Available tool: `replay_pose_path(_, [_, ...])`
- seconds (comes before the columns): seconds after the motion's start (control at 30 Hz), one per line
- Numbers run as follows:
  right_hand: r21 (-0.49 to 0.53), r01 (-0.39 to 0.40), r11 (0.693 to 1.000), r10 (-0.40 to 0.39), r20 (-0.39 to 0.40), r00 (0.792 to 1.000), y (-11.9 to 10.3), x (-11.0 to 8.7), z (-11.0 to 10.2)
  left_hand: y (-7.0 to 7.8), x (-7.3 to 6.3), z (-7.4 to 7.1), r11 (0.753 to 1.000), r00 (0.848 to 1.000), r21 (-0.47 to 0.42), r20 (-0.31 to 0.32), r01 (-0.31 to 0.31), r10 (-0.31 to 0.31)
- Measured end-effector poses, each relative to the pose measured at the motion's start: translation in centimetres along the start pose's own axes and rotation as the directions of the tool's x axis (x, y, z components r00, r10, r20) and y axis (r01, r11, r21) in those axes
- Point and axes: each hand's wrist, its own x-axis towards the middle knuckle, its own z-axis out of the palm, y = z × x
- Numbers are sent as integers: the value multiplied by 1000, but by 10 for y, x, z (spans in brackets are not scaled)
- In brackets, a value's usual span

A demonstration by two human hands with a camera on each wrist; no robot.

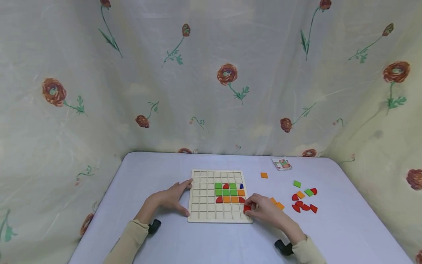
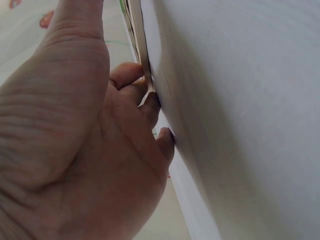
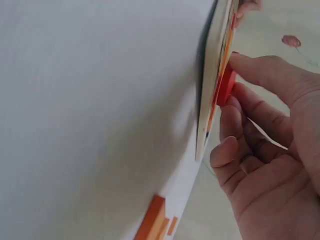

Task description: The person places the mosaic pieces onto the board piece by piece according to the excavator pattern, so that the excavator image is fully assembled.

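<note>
A pale gridded board point(image 1: 202, 207) lies flat on the table, with green, orange, red and blue tiles filling some cells at its right side. My left hand point(image 1: 169, 198) rests at the board's left edge, fingers spread, thumb near the lower corner. In the left wrist view the fingers of the left hand point(image 2: 130, 145) touch the board's side. My right hand point(image 1: 265, 211) pinches a red tile point(image 1: 247, 208) over the board's right edge. The right wrist view shows this red tile point(image 3: 227, 86) between thumb and fingertips of the right hand point(image 3: 270, 145), close above the board point(image 3: 212, 75).
Loose red quarter-round tiles point(image 1: 306, 207), green tiles point(image 1: 297, 183) and orange tiles point(image 1: 280, 205) lie right of the board. One orange tile point(image 1: 264, 175) sits apart, farther back. A small patterned card point(image 1: 281, 164) lies at the back right. Flowered cloth point(image 1: 211, 91) hangs behind the table.
</note>
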Motion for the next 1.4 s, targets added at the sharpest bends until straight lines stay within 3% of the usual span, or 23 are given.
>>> replay_pose_path(0.33, [17,41,999,-41,56,998,-2,6,1,0,0,1,1000,1000,18,-3,5,-5])
replay_pose_path(0.57, [42,17,999,-19,66,998,-4,10,3,1,0,1,1000,1000,19,2,1,-1])
replay_pose_path(1.0, [69,-23,997,23,1,1000,-6,11,5,2,0,-1,1000,1000,21,5,7,-7])
replay_pose_path(1.2, [62,-24,998,24,-2,1000,-4,11,5,-1,1,0,999,1000,32,2,-19,19])
replay_pose_path(1.4, [93,-53,994,56,-28,998,1,6,-3,-2,1,1,1000,1000,29,9,-11,11])
